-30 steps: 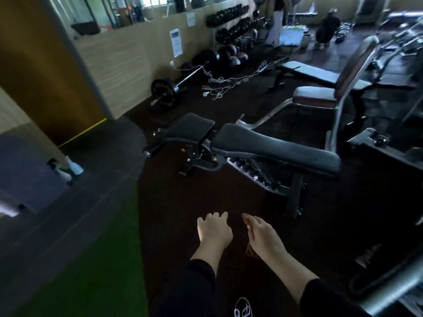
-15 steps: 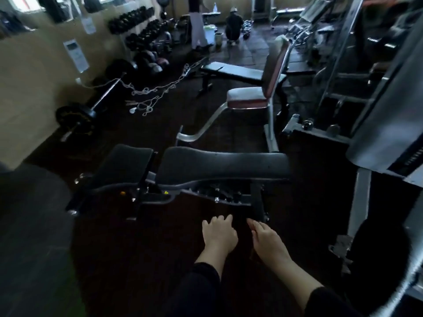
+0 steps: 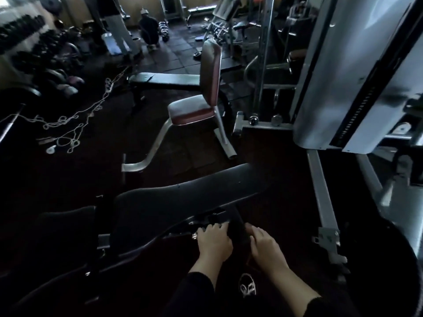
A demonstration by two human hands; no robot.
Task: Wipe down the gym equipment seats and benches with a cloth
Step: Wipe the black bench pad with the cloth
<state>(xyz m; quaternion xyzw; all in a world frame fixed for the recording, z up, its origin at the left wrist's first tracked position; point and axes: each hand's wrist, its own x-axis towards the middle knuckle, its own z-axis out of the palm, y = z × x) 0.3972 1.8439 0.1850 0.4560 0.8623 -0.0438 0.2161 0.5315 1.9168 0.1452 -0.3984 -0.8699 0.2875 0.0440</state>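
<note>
Black long sleeves (image 3: 196, 291) (pushed up), bare hands.

Left hand (image 3: 214, 244) and right hand (image 3: 266, 248) side by side, knuckles up, fingers curled; what they hold too dark to tell. Black adjustable bench (image 3: 183, 200) just beyond left hand. Red-padded seat (image 3: 194, 108) farther ahead. Grey machine column (image 3: 338, 76) beyond right hand, to right. White cord (image 3: 68, 124) on floor far left.

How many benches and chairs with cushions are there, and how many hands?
Black benches: 2, the near black bench and the flat bench farther back
Red padded seats: 1, the red seat
Hands: 2, left hand and right hand
Total: 5
</note>
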